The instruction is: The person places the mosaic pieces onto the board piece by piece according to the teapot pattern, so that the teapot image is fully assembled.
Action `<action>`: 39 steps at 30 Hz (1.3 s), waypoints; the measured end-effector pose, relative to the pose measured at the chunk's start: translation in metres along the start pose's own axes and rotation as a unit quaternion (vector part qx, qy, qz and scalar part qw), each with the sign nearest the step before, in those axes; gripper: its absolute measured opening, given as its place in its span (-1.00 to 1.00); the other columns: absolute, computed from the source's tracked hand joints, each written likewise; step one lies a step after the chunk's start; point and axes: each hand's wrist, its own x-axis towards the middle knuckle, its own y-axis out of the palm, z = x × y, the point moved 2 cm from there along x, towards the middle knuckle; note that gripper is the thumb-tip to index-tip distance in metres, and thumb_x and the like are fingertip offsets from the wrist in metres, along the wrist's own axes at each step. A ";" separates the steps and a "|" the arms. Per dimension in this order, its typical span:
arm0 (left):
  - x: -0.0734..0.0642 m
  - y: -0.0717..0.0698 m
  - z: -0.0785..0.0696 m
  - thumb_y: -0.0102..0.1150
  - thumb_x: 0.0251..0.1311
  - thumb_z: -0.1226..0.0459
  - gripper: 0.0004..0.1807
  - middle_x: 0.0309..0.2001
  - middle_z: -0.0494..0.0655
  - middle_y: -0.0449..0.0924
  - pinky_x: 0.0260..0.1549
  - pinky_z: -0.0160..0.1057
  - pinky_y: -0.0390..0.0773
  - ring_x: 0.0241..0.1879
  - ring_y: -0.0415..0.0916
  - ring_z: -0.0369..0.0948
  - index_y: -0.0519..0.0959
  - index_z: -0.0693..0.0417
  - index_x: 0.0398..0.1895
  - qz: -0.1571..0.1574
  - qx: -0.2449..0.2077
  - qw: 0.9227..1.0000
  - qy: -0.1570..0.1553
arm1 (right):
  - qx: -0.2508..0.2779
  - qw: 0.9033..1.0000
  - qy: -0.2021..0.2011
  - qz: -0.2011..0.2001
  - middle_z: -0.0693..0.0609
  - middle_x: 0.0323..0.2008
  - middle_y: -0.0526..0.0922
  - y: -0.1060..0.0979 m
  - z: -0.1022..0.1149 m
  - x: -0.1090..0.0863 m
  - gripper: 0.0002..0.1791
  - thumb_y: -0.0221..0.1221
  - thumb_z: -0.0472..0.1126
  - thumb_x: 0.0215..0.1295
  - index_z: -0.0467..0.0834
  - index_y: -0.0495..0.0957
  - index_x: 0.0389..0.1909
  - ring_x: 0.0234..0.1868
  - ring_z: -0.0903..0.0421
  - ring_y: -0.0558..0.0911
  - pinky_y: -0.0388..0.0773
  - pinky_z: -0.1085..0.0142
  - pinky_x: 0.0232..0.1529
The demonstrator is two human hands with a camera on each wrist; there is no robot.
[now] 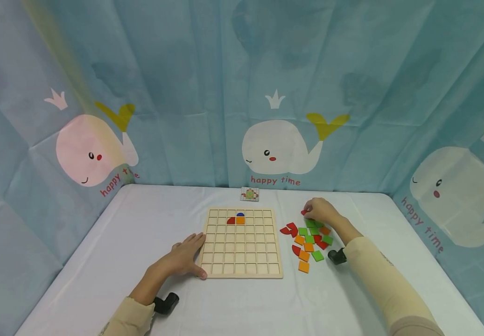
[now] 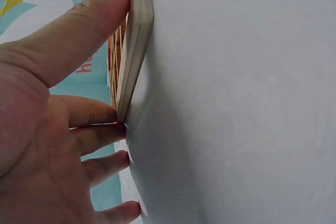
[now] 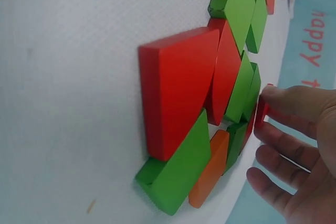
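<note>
My left hand (image 1: 185, 256) rests at the left side of a wooden grid board (image 1: 242, 276), thumb by the near corner. Its fingers lie spread and mostly straight along the edge in the left wrist view. On the board sit a red quarter-circle tile (image 1: 231, 220), an orange square tile (image 1: 240, 220) and a blue half-circle tile (image 1: 240, 214). Beyond the board's right side, my right hand (image 1: 321, 210) pinches a red tile (image 3: 261, 111) between thumb and fingertips, at the far end of the loose tiles. Fingers partly hide that tile's shape.
Several loose green tiles (image 1: 318, 255), orange tiles (image 1: 304, 266) and red tiles (image 1: 296, 250) lie scattered right of the board, some overlapping. A small picture card (image 1: 249, 194) lies behind the board. A blue whale-print curtain (image 1: 183, 116) surrounds the white table (image 1: 111, 252).
</note>
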 end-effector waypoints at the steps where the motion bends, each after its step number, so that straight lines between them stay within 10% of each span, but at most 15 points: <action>1: 0.000 0.000 0.000 0.62 -0.36 0.03 0.28 0.50 0.27 0.06 0.33 0.38 0.01 0.50 -0.07 0.24 0.12 0.32 0.47 0.000 0.000 1.000 0.000 | -0.001 1.000 -0.001 -0.002 -0.15 -0.14 0.69 0.000 0.000 0.000 -0.71 0.29 -0.17 0.24 -0.24 0.66 -0.07 -0.23 0.03 0.60 0.66 0.13 0.01; 39: -0.001 0.000 -0.001 0.62 -0.36 0.04 0.26 0.48 0.28 0.10 0.32 0.41 0.00 0.50 -0.05 0.24 0.14 0.32 0.45 -0.011 -0.001 1.000 0.010 | -0.012 0.992 -0.108 -0.057 -0.08 -0.27 0.70 0.002 0.056 -0.010 -0.74 0.29 -0.18 0.24 -0.25 0.69 -0.13 -0.25 0.04 0.56 0.61 0.12 -0.02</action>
